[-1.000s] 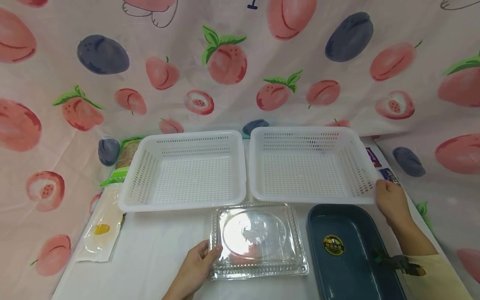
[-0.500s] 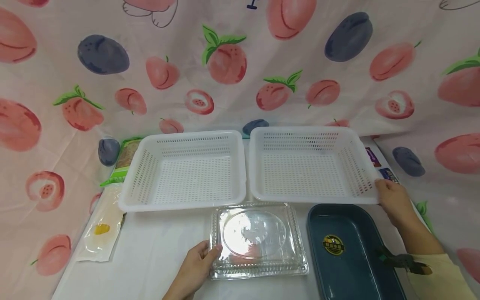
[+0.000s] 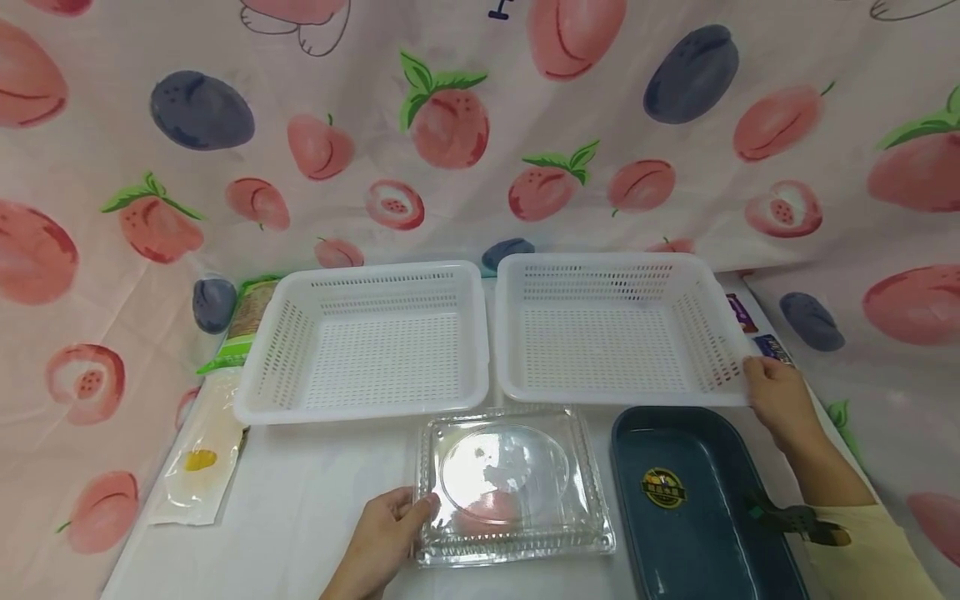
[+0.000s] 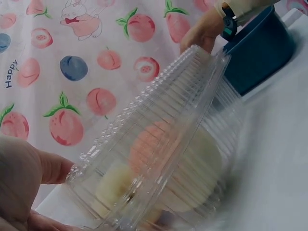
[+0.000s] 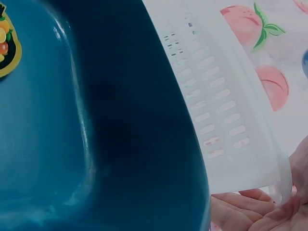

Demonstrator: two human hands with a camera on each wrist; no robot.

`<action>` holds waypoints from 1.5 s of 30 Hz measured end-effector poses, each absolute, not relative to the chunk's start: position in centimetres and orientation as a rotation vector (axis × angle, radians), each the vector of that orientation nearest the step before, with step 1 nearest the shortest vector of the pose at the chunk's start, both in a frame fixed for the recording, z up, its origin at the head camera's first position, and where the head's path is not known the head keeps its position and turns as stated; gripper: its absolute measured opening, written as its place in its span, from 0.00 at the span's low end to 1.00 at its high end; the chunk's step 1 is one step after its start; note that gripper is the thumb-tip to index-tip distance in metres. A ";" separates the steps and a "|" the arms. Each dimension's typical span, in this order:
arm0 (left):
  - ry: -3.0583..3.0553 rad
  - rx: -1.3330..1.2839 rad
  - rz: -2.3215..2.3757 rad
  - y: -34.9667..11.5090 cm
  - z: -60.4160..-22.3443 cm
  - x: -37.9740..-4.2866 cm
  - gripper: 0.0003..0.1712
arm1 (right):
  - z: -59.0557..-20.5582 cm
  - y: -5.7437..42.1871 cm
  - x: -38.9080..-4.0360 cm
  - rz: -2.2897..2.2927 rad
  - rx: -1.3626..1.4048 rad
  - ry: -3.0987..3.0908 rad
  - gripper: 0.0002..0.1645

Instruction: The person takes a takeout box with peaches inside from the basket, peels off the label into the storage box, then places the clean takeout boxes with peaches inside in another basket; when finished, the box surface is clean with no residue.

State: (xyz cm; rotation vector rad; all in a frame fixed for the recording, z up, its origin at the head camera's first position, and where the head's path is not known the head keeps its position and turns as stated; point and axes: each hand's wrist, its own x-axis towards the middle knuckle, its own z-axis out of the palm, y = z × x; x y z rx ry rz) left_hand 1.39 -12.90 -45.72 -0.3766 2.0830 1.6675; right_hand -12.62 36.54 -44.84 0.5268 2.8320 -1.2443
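My left hand (image 3: 378, 537) grips the left edge of a clear plastic clamshell container (image 3: 517, 533), thumb on top of the rim. Through its wall, the left wrist view shows a reddish round item (image 4: 151, 144) and a pale round item (image 4: 204, 166) inside. My right hand (image 3: 780, 398) holds the near right corner of the right white perforated basket (image 3: 622, 396). In the right wrist view its fingers (image 5: 240, 211) curl beneath that basket's corner. The left white basket (image 3: 360, 412) stands beside it, and neither basket has anything in it.
A dark blue tray (image 3: 705, 533) with a round sticker lies under my right forearm. At the left are a green-edged packet (image 3: 243, 329) and a pale packet (image 3: 198, 454). Small dark packets (image 3: 772, 348) lie beyond the right basket. Fruit-print cloth (image 3: 450, 208) hangs behind.
The container's near edge has shifted slightly toward me with my left hand, and the reflections on its lid have changed. My right hand stays at the basket corner. The head view has shifted slightly.
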 end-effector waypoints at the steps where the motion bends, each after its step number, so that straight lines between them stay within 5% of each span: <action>1: 2.078 -0.389 1.662 -12.9 -45.6 1.5 0.37 | -44.8 36.5 -12.6 -1.245 0.525 2.835 0.37; 25: 2.187 -0.422 1.474 -17.1 -39.4 3.1 0.39 | -44.3 36.4 -12.6 -1.190 0.567 2.888 0.35; 33: 2.253 -0.507 1.592 -17.8 -36.1 1.4 0.30 | -44.6 36.4 -12.6 -1.219 0.579 2.880 0.34; 45: 2.387 -0.305 1.629 -19.0 -33.6 -4.2 0.30 | -45.0 36.3 -12.7 -1.239 0.605 2.866 0.35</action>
